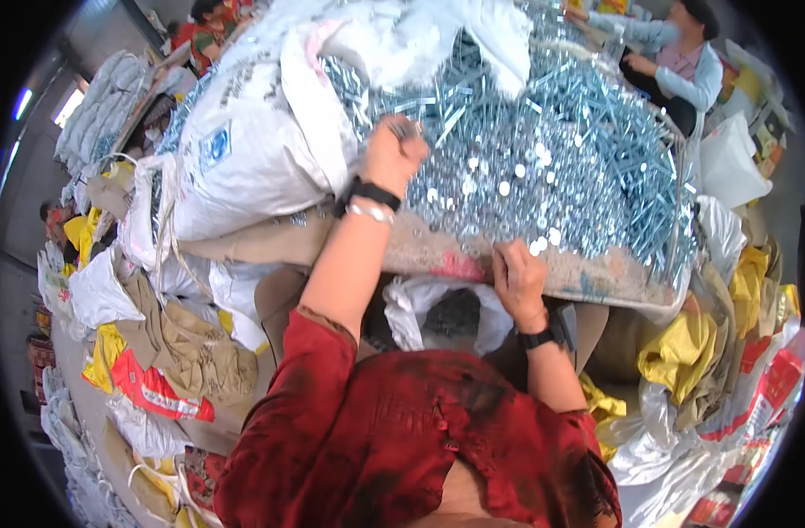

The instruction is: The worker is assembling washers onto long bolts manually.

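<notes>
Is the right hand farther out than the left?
No: the right hand is at the table's near edge, the left hand farther out.

Daylight-pale brightness showed at an opening (pixel 69 107) on the left, white glare flecked the metal pieces (pixel 526 176), the left hand (pixel 395 151) looked blurred, and the view curved toward black fisheye corners.

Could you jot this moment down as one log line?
left hand: beside white sack, grip blurred | right hand: curled at front edge of table, grip unclear | on table: small shiny pieces, long metal pieces
</notes>
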Tool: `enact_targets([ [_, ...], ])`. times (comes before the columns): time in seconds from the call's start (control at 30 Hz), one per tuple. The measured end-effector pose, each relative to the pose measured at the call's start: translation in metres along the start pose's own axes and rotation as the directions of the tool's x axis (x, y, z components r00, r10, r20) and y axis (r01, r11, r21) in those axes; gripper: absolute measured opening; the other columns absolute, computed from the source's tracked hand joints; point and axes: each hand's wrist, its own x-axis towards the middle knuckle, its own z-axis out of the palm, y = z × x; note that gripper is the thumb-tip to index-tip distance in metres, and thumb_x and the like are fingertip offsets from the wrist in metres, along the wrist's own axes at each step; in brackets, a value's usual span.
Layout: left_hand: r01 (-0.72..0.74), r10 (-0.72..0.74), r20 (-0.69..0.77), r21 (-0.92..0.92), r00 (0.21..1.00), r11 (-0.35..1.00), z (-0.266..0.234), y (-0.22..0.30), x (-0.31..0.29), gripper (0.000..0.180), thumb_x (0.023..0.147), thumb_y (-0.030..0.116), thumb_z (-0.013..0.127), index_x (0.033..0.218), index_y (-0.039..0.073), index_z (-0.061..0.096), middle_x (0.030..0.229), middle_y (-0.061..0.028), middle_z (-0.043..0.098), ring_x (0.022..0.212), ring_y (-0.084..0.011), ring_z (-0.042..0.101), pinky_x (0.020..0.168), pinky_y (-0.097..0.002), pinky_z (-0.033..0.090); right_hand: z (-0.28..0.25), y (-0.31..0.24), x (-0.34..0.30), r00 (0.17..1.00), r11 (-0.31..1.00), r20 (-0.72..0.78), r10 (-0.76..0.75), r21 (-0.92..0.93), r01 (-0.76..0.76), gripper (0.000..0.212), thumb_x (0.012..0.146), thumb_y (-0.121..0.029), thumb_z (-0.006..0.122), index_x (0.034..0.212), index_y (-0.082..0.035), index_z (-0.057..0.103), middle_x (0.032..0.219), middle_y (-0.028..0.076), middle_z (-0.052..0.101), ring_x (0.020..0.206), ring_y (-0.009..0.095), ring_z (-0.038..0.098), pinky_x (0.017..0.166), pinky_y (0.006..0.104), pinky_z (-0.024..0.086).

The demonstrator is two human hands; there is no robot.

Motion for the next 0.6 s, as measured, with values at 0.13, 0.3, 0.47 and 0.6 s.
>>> enact_targets([
  [0.13, 0.086, -0.076, 0.153, -0.066, 0.985, 0.994, -0.006, -0.047, -0.01, 0.016, 0.091, 0.016, 0.054, 0.085, 0.001, 0.05, 0.074, -0.0089, 0.056, 0.038, -0.0132, 0.034, 0.04, -0.0286, 0.027, -0.006, -0.001, -0.006, 1.0, 1.0, 0.006, 0.015, 0.003, -0.015, 0.012, 0.083, 0.0, 0.067, 0.09, -0.006, 0.059, 0.073, 0.012, 0.052, 0.064, 0.033, 0.057, 0.055, 0.0423, 0.044],
  [0.3, -0.048, 0.047, -0.012, -0.094, 0.999, 0.994, -0.013, -0.033, -0.003, 0.016, 0.091, 0.015, 0.056, 0.085, 0.001, 0.05, 0.075, -0.0105, 0.057, 0.049, -0.0139, 0.048, 0.041, -0.0267, 0.033, -0.006, -0.004, -0.004, 1.0, 0.999, 0.004, -0.008, 0.04, 0.007, 0.012, 0.084, -0.001, 0.066, 0.091, -0.006, 0.058, 0.076, 0.012, 0.054, 0.066, 0.034, 0.058, 0.056, 0.0425, 0.045],
  [0.47, 0.219, -0.221, 0.093, 0.033, 0.971, 0.975, 0.0, -0.08, -0.015, 0.013, 0.091, 0.015, 0.059, 0.091, 0.003, 0.053, 0.084, -0.0128, 0.062, 0.057, -0.0153, 0.054, 0.044, -0.0269, 0.038, -0.005, 0.0, -0.001, 1.0, 1.0, 0.014, 0.004, 0.005, -0.004, 0.011, 0.084, -0.002, 0.065, 0.091, -0.006, 0.058, 0.076, 0.012, 0.054, 0.067, 0.034, 0.058, 0.057, 0.0432, 0.045],
  [0.6, 0.175, -0.173, 0.106, -0.003, 0.979, 0.985, 0.02, -0.058, -0.019, 0.012, 0.091, 0.013, 0.063, 0.095, 0.004, 0.055, 0.085, -0.0125, 0.063, 0.056, -0.0157, 0.053, 0.044, -0.027, 0.038, -0.006, 0.0, 0.001, 1.0, 1.0, 0.004, 0.006, 0.024, -0.006, 0.011, 0.084, -0.002, 0.066, 0.091, -0.006, 0.058, 0.076, 0.012, 0.054, 0.066, 0.035, 0.057, 0.057, 0.0437, 0.044],
])
